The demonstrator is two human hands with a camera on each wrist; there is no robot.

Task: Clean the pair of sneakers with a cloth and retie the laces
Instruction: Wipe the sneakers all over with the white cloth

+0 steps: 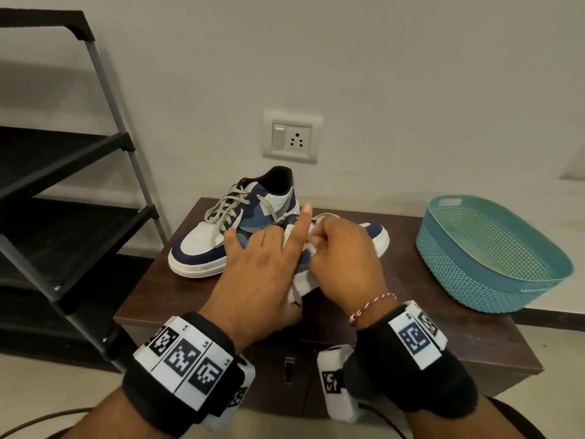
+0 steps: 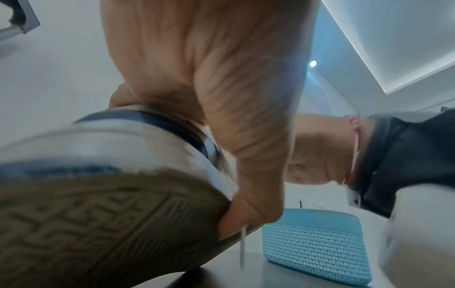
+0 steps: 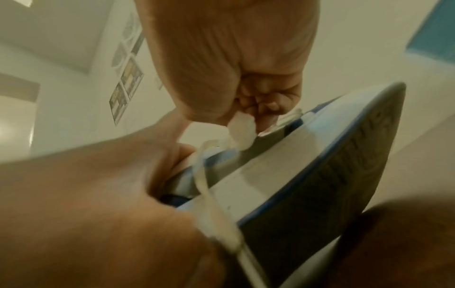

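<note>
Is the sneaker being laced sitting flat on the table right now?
No. In the left wrist view the sneaker is tipped up so its tread sole faces the camera, with the left hand gripping it.

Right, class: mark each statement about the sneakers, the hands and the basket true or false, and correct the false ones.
1. Both sneakers rest flat on the cabinet. False: the far sneaker rests there; the near sneaker is tilted in the hands, sole showing.
2. The right hand pinches a white lace. True.
3. The blue basket sits on the cabinet, right of the sneakers. True.
4. The left hand lies idle on the cabinet. False: it grips the near sneaker, index finger raised.
5. A sneaker sits on the black rack. False: none shows there.
</note>
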